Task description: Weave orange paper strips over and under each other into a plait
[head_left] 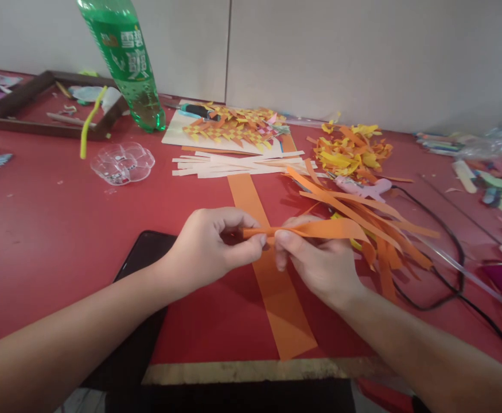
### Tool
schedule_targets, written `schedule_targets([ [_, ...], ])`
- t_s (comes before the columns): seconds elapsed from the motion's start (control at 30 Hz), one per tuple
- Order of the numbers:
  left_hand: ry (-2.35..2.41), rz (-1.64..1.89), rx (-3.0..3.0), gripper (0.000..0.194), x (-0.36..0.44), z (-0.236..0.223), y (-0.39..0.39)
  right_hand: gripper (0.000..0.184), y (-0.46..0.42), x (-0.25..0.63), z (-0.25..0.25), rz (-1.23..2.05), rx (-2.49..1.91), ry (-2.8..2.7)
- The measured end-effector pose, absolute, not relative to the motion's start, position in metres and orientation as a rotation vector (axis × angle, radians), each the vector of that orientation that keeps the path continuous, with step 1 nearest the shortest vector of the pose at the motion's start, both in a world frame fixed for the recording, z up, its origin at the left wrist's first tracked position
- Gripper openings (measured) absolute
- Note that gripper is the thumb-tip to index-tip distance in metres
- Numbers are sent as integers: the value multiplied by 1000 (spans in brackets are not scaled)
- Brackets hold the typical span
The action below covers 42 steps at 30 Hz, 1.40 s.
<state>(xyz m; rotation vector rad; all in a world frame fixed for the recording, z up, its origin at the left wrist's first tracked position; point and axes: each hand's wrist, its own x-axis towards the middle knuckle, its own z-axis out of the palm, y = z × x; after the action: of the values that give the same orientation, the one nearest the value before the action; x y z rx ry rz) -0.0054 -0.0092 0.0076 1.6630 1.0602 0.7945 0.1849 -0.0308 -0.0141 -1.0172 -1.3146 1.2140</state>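
Between my two hands runs an orange paper strip (332, 229), folded narrow at its left end and curling down at its right. My left hand (216, 241) pinches the narrow end between thumb and fingers. Close beside it, my right hand (315, 258) grips the same strip with the thumb on top. Beneath both hands a wider orange paper band (283, 304) lies flat, reaching toward the table's front edge. Several loose orange strips (388, 229) are heaped just right of my right hand.
A green bottle (125, 63) stands tilted in view by a dark tray (1, 117). White strips (237, 165), yellow and orange scraps (354, 152) and a pink glue gun (362, 186) with a black cord lie farther back. A clear dish (124, 163) and black phone (147, 249) are leftward.
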Motion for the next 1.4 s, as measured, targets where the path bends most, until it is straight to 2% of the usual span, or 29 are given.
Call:
schedule_targets([
  [0.33, 1046, 904, 1344, 10, -5, 8, -6, 20, -24, 185, -10, 1211, -999, -1070],
  [0.5, 1033, 967, 1356, 15, -6, 3, -6, 17, -25, 186, -12, 1202, -996, -1054],
  [0.6, 987, 978, 1420, 28, -6, 2, -6, 15, -27, 187, -13, 1211, -1016, -1135],
  [0.77, 938, 947, 1542, 8, -4, 5, -7, 14, -31, 186, -13, 1258, -1006, -1296],
  [1.03, 962, 927, 1418, 8, -4, 7, -5, 3, -30, 186, -16, 1323, -992, -1247],
  [1.13, 955, 922, 1404, 9, -4, 7, -6, 5, -30, 185, -16, 1313, -993, -1236],
  [1.3, 940, 931, 1430, 6, -4, 6, -9, 18, -30, 187, -13, 1343, -995, -1257],
  [1.4, 955, 925, 1456, 6, -4, 6, -9, 15, -30, 188, -15, 1383, -973, -1229],
])
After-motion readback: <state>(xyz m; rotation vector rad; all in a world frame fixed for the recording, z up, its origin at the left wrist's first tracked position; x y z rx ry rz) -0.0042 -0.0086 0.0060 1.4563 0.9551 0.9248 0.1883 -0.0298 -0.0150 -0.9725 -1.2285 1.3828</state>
